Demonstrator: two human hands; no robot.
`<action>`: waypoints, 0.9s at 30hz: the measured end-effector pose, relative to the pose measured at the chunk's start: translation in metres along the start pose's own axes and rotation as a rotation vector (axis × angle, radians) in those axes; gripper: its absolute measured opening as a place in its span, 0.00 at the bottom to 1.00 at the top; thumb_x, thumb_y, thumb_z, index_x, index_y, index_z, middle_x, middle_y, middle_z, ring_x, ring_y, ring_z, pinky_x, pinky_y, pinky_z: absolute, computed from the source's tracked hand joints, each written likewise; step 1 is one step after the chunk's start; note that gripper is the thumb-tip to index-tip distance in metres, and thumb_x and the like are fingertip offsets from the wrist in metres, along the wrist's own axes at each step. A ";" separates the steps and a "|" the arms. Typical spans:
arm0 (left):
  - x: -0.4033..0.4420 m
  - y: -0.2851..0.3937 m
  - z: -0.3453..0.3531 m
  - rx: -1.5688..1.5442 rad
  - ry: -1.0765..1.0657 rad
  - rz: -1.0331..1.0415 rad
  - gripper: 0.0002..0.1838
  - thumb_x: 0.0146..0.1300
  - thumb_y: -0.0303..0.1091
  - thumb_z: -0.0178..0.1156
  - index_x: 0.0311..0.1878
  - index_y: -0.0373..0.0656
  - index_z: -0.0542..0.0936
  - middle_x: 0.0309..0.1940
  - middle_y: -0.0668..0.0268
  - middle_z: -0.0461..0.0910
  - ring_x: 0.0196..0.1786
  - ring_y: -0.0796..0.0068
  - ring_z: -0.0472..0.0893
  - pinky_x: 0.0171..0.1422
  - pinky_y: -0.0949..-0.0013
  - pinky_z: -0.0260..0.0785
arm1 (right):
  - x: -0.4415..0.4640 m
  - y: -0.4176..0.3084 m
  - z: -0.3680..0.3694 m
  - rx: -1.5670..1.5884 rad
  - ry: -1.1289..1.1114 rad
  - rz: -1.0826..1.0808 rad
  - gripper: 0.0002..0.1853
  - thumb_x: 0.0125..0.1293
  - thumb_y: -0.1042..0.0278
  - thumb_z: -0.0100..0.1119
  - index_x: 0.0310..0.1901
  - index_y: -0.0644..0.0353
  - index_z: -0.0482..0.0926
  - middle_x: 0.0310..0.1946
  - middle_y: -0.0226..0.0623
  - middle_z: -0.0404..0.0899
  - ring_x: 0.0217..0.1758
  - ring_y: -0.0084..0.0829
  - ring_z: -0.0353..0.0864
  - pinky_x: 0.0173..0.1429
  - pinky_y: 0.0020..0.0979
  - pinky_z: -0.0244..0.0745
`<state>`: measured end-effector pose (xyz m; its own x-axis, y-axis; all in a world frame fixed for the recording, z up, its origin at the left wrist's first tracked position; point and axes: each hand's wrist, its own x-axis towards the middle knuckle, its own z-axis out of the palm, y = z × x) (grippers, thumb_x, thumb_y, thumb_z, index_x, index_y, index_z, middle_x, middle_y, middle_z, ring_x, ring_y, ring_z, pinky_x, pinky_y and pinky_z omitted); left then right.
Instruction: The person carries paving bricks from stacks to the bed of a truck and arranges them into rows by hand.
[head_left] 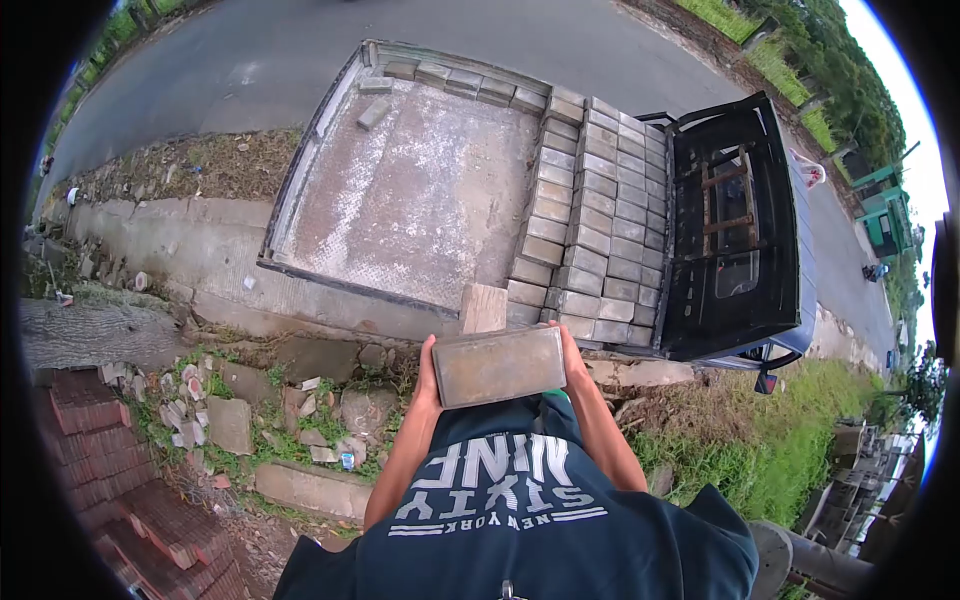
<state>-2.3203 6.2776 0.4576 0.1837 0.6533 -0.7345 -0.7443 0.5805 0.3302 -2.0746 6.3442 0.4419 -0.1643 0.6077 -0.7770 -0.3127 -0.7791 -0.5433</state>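
A grey concrete paving block point(500, 367) is held in front of my chest, level and lengthwise from side to side. My left hand point(429, 375) clasps its left end, while my right hand point(571, 356) grips the opposite end. Just beyond the block, the end of a wooden board point(484, 308) shows at the near edge of the truck bed; the block hides part of it. Stacked paving blocks point(595, 215) fill the cab side of the bed in rows. Part of each hand's fingers is hidden by the held block.
The pickup truck bed point(410, 190) has low side walls, with a dark cab point(735, 230) at the right. Two loose blocks point(374, 113) lie near the far left corner. Rubble and stone slabs point(230, 425) cover the ground at left; roof tiles point(90, 420) are piled beyond.
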 end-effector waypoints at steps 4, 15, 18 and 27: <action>0.021 0.073 0.035 -0.026 0.022 0.066 0.42 0.58 0.71 0.41 0.57 0.38 0.74 0.51 0.56 0.77 0.51 0.60 0.78 0.57 0.61 0.70 | 0.033 -0.082 0.058 -0.063 -0.106 0.041 0.28 0.65 0.42 0.44 0.52 0.59 0.75 0.45 0.41 0.79 0.45 0.33 0.78 0.48 0.34 0.74; 0.282 0.294 0.079 0.041 0.026 0.238 0.38 0.57 0.69 0.46 0.50 0.39 0.76 0.44 0.57 0.79 0.45 0.62 0.80 0.52 0.61 0.72 | 0.299 -0.252 0.167 -0.094 -0.114 -0.128 0.33 0.63 0.35 0.48 0.47 0.64 0.75 0.44 0.44 0.77 0.46 0.36 0.75 0.53 0.36 0.70; 0.386 0.352 0.067 0.069 0.079 0.298 0.36 0.57 0.67 0.47 0.50 0.40 0.76 0.43 0.58 0.79 0.44 0.63 0.80 0.50 0.62 0.72 | 0.400 -0.280 0.190 -0.113 -0.135 -0.174 0.35 0.62 0.36 0.48 0.53 0.64 0.72 0.47 0.45 0.76 0.50 0.37 0.75 0.56 0.37 0.69; 0.464 0.470 0.115 0.190 0.110 0.090 0.35 0.59 0.63 0.47 0.50 0.39 0.77 0.45 0.57 0.80 0.45 0.62 0.79 0.53 0.62 0.72 | 0.475 -0.342 0.233 0.137 0.006 -0.015 0.34 0.64 0.39 0.45 0.55 0.64 0.73 0.49 0.45 0.77 0.48 0.35 0.78 0.53 0.35 0.71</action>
<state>-2.5110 6.9094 0.3402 0.0431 0.6555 -0.7540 -0.6183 0.6103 0.4952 -2.2634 6.9351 0.3325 -0.1537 0.6177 -0.7712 -0.4396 -0.7417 -0.5065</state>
